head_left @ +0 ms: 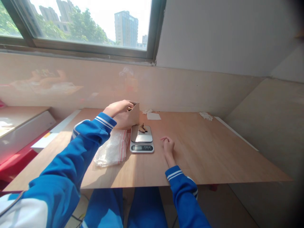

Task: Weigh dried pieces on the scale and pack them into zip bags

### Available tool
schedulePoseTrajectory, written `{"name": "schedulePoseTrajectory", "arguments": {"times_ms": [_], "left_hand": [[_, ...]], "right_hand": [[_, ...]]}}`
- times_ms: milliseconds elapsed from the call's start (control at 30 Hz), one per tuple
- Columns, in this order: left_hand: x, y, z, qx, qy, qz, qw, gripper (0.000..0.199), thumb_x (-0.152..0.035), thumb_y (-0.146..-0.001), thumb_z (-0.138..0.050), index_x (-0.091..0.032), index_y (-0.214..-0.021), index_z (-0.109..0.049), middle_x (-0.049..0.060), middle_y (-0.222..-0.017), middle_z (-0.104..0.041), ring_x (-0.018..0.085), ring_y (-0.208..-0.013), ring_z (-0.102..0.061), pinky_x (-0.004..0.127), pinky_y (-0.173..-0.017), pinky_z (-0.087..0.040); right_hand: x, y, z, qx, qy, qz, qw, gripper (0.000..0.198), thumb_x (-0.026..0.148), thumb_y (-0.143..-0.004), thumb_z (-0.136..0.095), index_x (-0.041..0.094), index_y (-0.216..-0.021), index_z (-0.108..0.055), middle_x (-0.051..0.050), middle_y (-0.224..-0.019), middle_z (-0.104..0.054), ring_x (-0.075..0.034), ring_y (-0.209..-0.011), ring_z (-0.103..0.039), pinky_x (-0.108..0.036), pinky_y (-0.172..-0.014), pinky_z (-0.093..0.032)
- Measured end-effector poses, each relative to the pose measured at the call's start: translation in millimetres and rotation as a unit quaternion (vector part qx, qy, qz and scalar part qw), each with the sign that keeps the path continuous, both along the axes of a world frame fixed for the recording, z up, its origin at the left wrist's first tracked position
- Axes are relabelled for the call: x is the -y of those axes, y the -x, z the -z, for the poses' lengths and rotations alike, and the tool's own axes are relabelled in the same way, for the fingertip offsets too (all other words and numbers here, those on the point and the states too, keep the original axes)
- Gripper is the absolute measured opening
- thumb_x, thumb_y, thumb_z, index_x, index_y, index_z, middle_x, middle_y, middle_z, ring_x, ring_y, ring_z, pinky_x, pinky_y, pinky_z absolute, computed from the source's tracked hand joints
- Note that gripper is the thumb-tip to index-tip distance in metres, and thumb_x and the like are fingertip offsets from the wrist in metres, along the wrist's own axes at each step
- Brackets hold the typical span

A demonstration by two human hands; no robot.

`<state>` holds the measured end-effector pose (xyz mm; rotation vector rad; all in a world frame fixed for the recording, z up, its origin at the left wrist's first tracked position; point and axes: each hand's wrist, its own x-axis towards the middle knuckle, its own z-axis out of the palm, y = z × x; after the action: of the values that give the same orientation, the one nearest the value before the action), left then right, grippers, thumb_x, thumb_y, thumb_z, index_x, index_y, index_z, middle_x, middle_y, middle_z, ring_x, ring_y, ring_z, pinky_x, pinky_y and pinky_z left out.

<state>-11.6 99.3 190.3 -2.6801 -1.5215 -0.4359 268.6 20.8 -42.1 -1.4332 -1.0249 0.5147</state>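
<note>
Brown paper bag — my left hand dips inside; right hand rests loosely curled (empty) beside the scale.

Both arms wear a bright blue jacket, smooth and slightly glossy. Left sleeve: ribbed blue cuff with two thin white stripes; a white panel shows at the shoulder, lower left of the sleeve. Right sleeve: same blue, same two white stripes at the cuff. Left hand and right hand are bare. Matching blue trousers show between the sleeves.
</note>
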Motion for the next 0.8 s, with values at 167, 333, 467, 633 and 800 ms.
{"name": "schedulePoseTrajectory", "arguments": {"times_ms": [167,333,467,633,800], "left_hand": [[2.5,3.1,-2.5,-0.044,0.013,0.025,0.999,0.023,-0.024,-0.08,-0.054,-0.028,-0.099,-0.068,0.001,-0.1,-0.069,0.015,-0.082,-0.062,0.023,-0.073,-0.047],[1.6,4.1,-2.9,-0.077,-0.031,0.016,0.996,0.026,-0.022,-0.084,-0.053,-0.029,-0.106,-0.065,0.001,-0.101,-0.069,0.016,-0.083,-0.065,0.023,-0.073,-0.046],[1.0,5.7,-3.9,-0.08,-0.053,0.018,0.995,0.037,-0.021,-0.084,-0.054,-0.035,-0.118,-0.06,-0.001,-0.11,-0.069,0.018,-0.091,-0.066,0.023,-0.075,-0.045],[3.7,6.7,-3.9,-0.079,-0.075,0.011,0.994,0.04,-0.023,-0.086,-0.054,-0.037,-0.122,-0.058,-0.001,-0.11,-0.069,0.019,-0.092,-0.066,0.025,-0.073,-0.046],[-1.6,9.5,0.2,-0.075,-0.082,0.019,0.994,0.033,-0.022,-0.088,-0.051,-0.035,-0.118,-0.06,0.0,-0.108,-0.068,0.016,-0.092,-0.065,0.022,-0.075,-0.046]], "right_hand": [[-0.2,0.3,-0.3,-0.002,0.0,0.0,1.0,0.026,0.024,-0.066,-0.04,0.018,-0.055,-0.063,0.002,-0.046,-0.05,-0.014,-0.046,-0.042,-0.026,-0.05,-0.031],[-0.4,-0.5,-0.3,-0.002,-0.001,0.0,1.0,0.026,0.024,-0.066,-0.041,0.018,-0.055,-0.063,0.001,-0.048,-0.052,-0.014,-0.048,-0.043,-0.026,-0.05,-0.032],[-1.2,-1.0,0.8,-0.001,0.001,0.0,1.0,0.025,0.024,-0.066,-0.04,0.018,-0.056,-0.063,0.002,-0.047,-0.052,-0.015,-0.048,-0.043,-0.026,-0.05,-0.032],[-2.1,-1.2,2.4,0.002,0.003,-0.002,1.0,0.025,0.024,-0.066,-0.04,0.018,-0.056,-0.063,0.002,-0.047,-0.05,-0.015,-0.048,-0.043,-0.026,-0.05,-0.032],[-2.7,-2.2,3.5,0.006,0.005,-0.004,1.0,0.026,0.023,-0.066,-0.04,0.018,-0.056,-0.063,0.001,-0.049,-0.052,-0.015,-0.049,-0.044,-0.026,-0.051,-0.033]]}}
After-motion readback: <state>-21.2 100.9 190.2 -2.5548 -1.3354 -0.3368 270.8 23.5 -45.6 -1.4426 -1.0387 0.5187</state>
